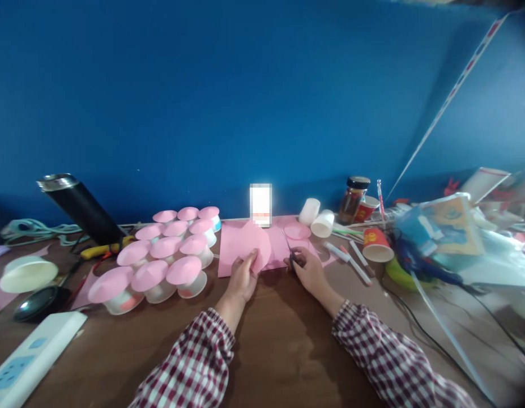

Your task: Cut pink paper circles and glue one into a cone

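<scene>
My left hand (244, 276) pinches the lower edge of a round pink paper piece (256, 243), thumb on top. In my right hand (308, 269) is a pair of scissors (292, 256), dark at the handle, with the thin blades pointing away from me. Both hands are over a larger pink paper sheet (230, 249) that lies flat on the table. A pink ring-like paper shape (297, 230) rests just beyond my right hand. Left of my hands stand several white cups topped with pink paper cones (183, 270).
Two white cups (322, 223) lie near the blue wall (245, 113). Markers (359, 268), a red paper cup (376, 245), a jar (354, 198) and a blue-handled tool (423, 263) crowd the right. At left are a black flask (81, 207) and a power strip (37, 357).
</scene>
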The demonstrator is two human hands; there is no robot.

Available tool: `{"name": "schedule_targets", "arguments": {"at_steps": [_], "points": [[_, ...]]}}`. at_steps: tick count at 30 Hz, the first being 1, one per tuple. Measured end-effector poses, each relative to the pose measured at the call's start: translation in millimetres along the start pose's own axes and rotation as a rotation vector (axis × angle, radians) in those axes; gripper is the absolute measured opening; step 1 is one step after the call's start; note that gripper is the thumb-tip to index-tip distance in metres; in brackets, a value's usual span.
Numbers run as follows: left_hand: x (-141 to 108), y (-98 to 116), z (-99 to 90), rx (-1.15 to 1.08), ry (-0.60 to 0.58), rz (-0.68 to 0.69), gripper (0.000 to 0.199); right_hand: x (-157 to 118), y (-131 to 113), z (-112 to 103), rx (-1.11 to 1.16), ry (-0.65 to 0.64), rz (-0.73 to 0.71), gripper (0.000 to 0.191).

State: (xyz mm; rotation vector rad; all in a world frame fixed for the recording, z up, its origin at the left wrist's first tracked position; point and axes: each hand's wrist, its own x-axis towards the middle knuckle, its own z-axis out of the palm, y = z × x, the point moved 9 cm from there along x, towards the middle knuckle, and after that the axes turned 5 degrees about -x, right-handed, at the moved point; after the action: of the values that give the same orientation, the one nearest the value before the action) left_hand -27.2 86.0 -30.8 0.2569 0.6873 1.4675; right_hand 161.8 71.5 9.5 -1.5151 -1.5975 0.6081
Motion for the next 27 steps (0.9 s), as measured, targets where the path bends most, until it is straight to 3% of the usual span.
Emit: {"name": "schedule_targets", "arguments": {"at_steps": [17,27], "points": [[-13,8,3.5,0.149,0.017,0.076,0.026,-1,-7,-3,-0.134,0.006,-0.005,0.029],[-26,24,7.5,0.260,0.072,0.081,0.016,-2,-8,-4,-0.114,-0.017,0.011,0.030]]}}
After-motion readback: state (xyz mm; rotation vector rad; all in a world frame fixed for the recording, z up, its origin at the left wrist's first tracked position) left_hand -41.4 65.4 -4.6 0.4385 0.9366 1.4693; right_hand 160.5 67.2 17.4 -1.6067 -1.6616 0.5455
